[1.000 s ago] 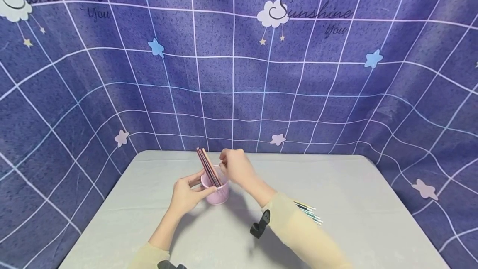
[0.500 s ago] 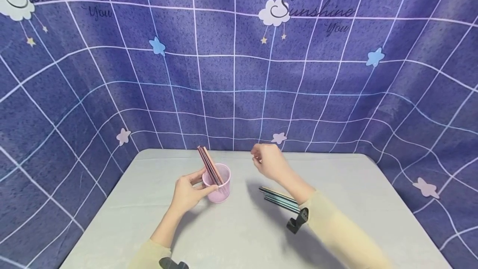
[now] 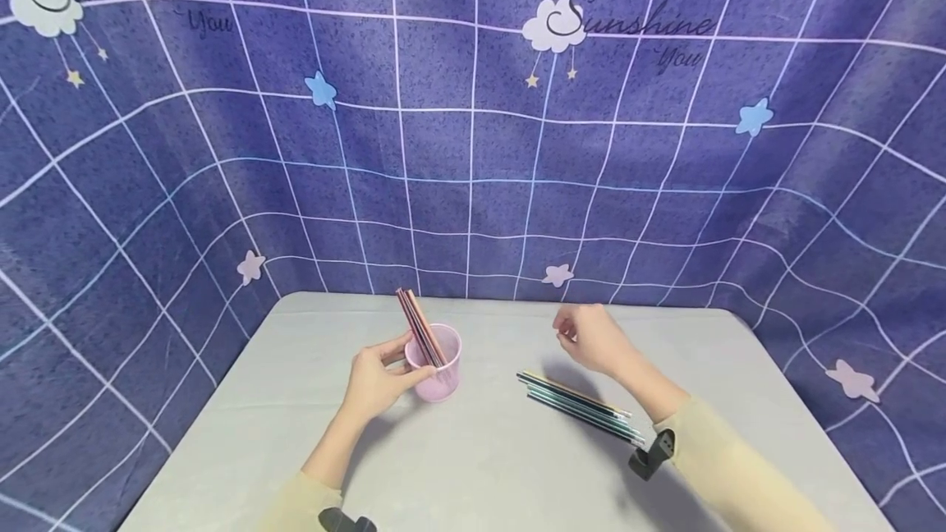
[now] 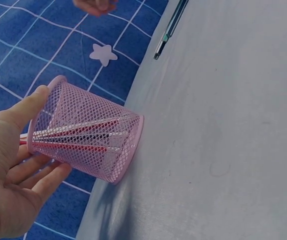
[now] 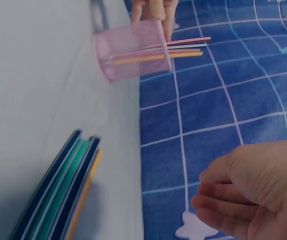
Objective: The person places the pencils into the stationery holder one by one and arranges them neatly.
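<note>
In the head view my left hand [image 3: 375, 382] holds a pink mesh pencil cup [image 3: 440, 388] by its rim, thumb on the near side and fingers on the far side. Several pencils [image 3: 423, 328] lean to the left inside the cup; the left wrist view shows their lower ends through the mesh [image 4: 91, 117]. My right hand [image 3: 597, 341] hovers above the table, fingers loosely curled and nothing between them, as the right wrist view also shows. Below it lies a bundle of pencils [image 3: 580, 410], mostly dark blue and green with a yellow one at the far side.
The work surface is a table [image 3: 473, 466] under a pale cloth. A purple-blue grid curtain [image 3: 473, 146] with stars and clouds closes off the back and both sides. Black wrist cameras [image 3: 652, 455] sit on both forearms.
My right hand has moved away from the cup, rightward, to above the pencils on the table, uncovering that bundle. My left hand keeps its hold on the cup.
</note>
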Tool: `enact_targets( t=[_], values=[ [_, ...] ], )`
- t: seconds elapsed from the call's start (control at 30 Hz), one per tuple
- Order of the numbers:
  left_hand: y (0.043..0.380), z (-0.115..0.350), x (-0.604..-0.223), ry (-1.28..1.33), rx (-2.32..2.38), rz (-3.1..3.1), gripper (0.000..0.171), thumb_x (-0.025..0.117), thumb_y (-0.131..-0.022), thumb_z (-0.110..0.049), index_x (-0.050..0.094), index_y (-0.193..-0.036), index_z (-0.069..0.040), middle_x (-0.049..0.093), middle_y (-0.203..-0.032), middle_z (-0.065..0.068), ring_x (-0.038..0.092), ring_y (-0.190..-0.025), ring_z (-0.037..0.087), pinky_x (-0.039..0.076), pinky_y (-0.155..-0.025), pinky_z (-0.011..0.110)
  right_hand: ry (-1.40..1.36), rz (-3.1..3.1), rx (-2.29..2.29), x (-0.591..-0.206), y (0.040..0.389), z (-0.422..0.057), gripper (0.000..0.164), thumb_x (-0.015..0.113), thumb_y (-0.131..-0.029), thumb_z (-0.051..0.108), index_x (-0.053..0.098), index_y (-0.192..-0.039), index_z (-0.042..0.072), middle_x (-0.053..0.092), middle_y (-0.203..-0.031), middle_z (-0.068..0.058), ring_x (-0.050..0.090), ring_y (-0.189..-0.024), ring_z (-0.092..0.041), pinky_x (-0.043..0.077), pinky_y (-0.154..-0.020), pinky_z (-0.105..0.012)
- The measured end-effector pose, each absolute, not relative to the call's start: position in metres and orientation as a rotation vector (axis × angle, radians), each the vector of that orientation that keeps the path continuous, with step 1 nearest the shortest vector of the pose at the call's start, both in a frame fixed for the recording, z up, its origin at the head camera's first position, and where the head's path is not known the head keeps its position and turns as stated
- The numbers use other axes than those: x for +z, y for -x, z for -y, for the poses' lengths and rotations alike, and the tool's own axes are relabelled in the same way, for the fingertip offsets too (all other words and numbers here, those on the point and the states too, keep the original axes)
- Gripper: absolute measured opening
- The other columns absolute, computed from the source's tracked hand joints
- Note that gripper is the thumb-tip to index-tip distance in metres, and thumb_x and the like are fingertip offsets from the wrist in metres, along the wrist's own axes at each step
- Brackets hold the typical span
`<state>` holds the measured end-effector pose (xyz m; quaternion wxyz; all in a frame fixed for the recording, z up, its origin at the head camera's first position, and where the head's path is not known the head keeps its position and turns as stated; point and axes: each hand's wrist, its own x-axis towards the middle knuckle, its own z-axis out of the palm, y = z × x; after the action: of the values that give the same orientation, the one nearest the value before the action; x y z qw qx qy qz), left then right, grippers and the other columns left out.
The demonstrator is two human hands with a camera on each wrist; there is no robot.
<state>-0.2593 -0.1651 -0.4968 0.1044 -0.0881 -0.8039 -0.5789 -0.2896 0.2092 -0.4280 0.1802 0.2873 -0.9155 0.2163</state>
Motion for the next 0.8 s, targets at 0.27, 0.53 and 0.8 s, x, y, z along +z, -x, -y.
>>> enact_targets(
  t=[0.27,0.53,0.8],
  values=[
    [0.258,0.172,-0.495,0.223,-1.691,2.386,0.074,0.099,-0.074,-0.015,0.067,-0.138,0.003,0.074,-0.128,0.027,0.074,-0.118,0.043,0.068,-0.093,0.038,-0.776,2.677,0.643,-0.441,0.276,-0.23,0.008,0.076,-0.086,-0.001,0.074,-0.088,0.006,0.075,-0.075,0.001,0.07,-0.069,-0.008,0.064,-0.064,-0.024],
    [0.256,0.169,-0.494,0.266,-1.714,2.379,0.073,0.098,-0.076,-0.013,0.066,-0.138,0.007,0.074,-0.127,0.029,0.074,-0.118,0.044,0.068,-0.093,0.037,-0.802,2.726,0.643,-0.464,0.263,-0.237,0.008,0.076,-0.086,0.0,0.075,-0.087,0.008,0.073,-0.074,0.005,0.066,-0.067,-0.002,0.061,-0.062,-0.019],
    [0.26,0.166,-0.498,0.285,-1.697,2.353,0.071,0.099,-0.074,-0.011,0.068,-0.136,0.005,0.075,-0.125,0.027,0.075,-0.116,0.043,0.069,-0.091,0.042,-0.858,2.77,0.607,-0.477,0.258,-0.238,0.005,0.077,-0.087,0.003,0.075,-0.089,0.007,0.073,-0.076,0.006,0.066,-0.069,-0.003,0.06,-0.063,-0.019]
  ],
)
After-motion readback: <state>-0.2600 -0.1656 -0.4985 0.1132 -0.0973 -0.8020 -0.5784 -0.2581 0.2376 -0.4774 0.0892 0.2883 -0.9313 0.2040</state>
